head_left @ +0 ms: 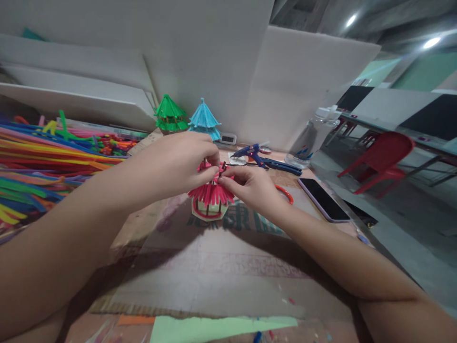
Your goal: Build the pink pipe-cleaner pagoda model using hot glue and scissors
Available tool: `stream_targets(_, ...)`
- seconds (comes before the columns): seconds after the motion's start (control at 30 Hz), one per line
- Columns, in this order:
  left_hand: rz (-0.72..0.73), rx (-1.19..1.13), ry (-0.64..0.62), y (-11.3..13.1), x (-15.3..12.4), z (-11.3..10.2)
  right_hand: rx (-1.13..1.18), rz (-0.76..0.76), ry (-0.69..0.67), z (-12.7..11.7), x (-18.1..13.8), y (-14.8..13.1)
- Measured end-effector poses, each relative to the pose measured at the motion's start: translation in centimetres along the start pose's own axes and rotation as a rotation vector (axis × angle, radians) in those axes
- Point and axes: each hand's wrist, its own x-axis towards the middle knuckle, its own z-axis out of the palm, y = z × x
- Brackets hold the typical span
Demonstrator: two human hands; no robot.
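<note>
A small pavilion model (211, 194) stands upright on the board in front of me, with a pink pipe-cleaner roof, brown posts and a pale octagonal base (210, 215) edged in red. My left hand (189, 159) comes over it from the left, thumb and fingers closed at its upper part and hiding some of it. From the right, my right hand (252, 185) pinches a short brown post (223, 166) standing above the pink roof. Fingertips of both hands are close together. Behind them are a green pavilion model (170, 113) and a blue one (204, 118).
Bundles of coloured pipe cleaners (43, 162) lie at left. Behind my right hand are a blue glue gun (252, 152), dark-handled pliers (283, 166) and a clear bottle (310, 138). Orange-handled scissors (285, 194) and a phone (324, 200) lie at right. Green paper (214, 328) is nearest me.
</note>
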Motion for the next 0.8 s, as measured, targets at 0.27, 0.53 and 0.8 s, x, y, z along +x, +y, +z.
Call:
stream_targets(0.27, -0.012, 0.009, 0.001, 0.04, 0.09, 0.04, 0.035, -0.002, -0.009, -0.06, -0.06, -0.20)
stream_targets(0.53, 0.001, 0.001, 0.009, -0.18, 0.01, 0.29, 0.003, -0.020, -0.007, -0.12, -0.04, -0.29)
stream_targets(0.8, 0.013, -0.007, 0.010, -0.29, -0.10, 0.41, -0.023, -0.030, -0.012, -0.17, -0.08, -0.26)
